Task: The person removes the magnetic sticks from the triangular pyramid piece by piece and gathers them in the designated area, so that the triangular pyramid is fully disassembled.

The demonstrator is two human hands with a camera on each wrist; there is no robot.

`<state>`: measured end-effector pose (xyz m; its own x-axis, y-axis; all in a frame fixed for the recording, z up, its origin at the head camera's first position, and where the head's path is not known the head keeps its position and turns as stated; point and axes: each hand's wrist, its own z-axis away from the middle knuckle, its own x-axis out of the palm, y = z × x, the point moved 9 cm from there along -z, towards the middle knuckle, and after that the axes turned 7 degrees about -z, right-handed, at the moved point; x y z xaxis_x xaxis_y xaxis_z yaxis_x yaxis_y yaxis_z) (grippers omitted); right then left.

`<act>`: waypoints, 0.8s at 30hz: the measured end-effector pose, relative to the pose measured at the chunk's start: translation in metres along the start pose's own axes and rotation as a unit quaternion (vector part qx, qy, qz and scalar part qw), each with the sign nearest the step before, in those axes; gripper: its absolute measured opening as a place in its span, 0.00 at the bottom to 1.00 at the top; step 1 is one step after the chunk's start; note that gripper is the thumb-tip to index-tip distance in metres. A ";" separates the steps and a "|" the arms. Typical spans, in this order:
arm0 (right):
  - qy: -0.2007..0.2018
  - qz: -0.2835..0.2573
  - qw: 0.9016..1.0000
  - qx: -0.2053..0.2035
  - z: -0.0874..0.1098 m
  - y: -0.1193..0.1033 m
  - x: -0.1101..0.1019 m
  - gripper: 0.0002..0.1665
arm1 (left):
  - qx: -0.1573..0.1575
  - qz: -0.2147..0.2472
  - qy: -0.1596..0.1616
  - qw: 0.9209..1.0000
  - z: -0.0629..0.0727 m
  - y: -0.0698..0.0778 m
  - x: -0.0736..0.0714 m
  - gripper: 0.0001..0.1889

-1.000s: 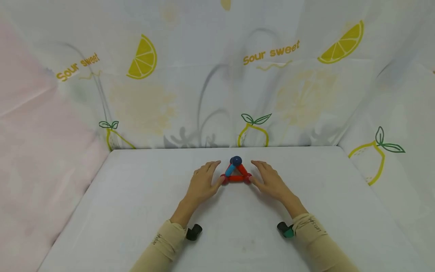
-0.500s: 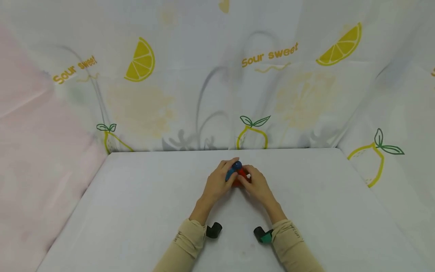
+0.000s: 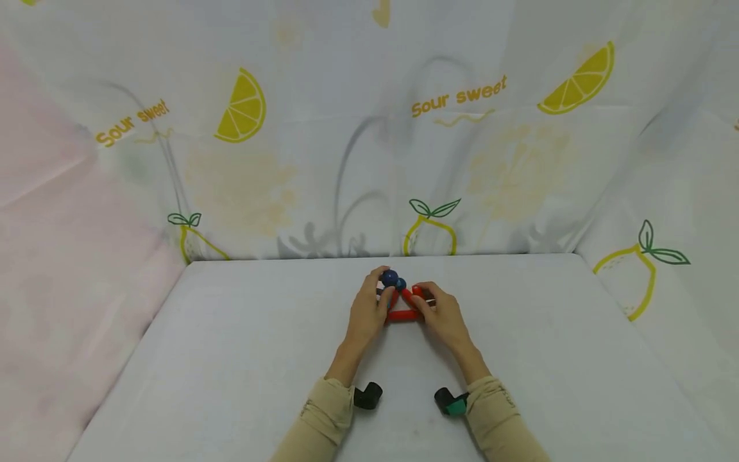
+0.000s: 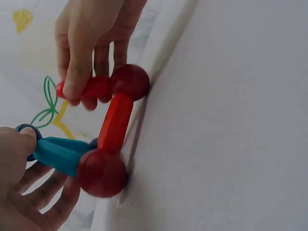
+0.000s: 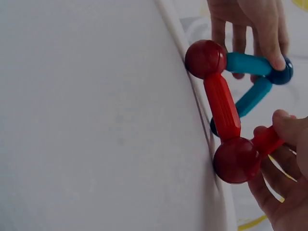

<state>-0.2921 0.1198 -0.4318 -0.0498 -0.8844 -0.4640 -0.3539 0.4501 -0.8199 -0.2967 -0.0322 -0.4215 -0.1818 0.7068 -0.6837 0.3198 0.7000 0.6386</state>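
A frame of magnetic sticks and balls stands on the white table (image 3: 277, 359). My left hand (image 3: 365, 314) pinches its raised dark blue ball (image 5: 285, 72) between thumb and fingers. Two blue sticks (image 4: 58, 156) run from that ball, one to a dark red ball (image 4: 102, 173), the other to a rear blue ball (image 3: 401, 283). A red stick (image 5: 222, 107) joins the front red balls. My right hand (image 3: 446, 317) pinches another red stick (image 4: 98, 87), which rises from the right red ball (image 5: 237, 160). Its upper end is apart from the raised blue ball.
A lemon-printed cloth (image 3: 323, 160) hangs behind the table's back edge. Black wrist cameras, the left one (image 3: 368, 396) and the right one (image 3: 450, 402), sit at the sleeve cuffs.
Both hands have moved in from beside the frame and taken hold of it. The top blue ball has shifted left, and the right red stick has come away from it.
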 end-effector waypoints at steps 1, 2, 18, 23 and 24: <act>0.003 -0.009 1.000 0.006 0.001 0.002 -0.003 0.14 | -0.014 0.017 0.005 1.000 -0.001 -0.006 -0.002 0.22; 0.007 -0.017 1.000 0.010 0.001 0.003 -0.005 0.14 | -0.024 0.030 0.012 0.999 -0.001 -0.012 -0.004 0.22; -0.080 -0.027 0.995 0.062 0.009 0.040 -0.049 0.21 | -0.070 -0.046 -0.034 0.996 0.024 -0.064 -0.020 0.18; -0.140 0.000 0.986 0.087 0.018 0.049 -0.048 0.13 | -0.041 -0.068 -0.047 0.996 0.030 -0.065 -0.018 0.21; -0.151 0.005 0.985 0.090 0.020 0.050 -0.047 0.12 | -0.035 -0.068 -0.044 0.996 0.031 -0.065 -0.018 0.22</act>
<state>-0.2890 0.1867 -0.4578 0.2364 -0.8155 -0.5282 -0.1826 0.4966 -0.8485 -0.2850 -0.0931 -0.4617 -0.1361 0.5949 -0.7922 0.2324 0.7965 0.5582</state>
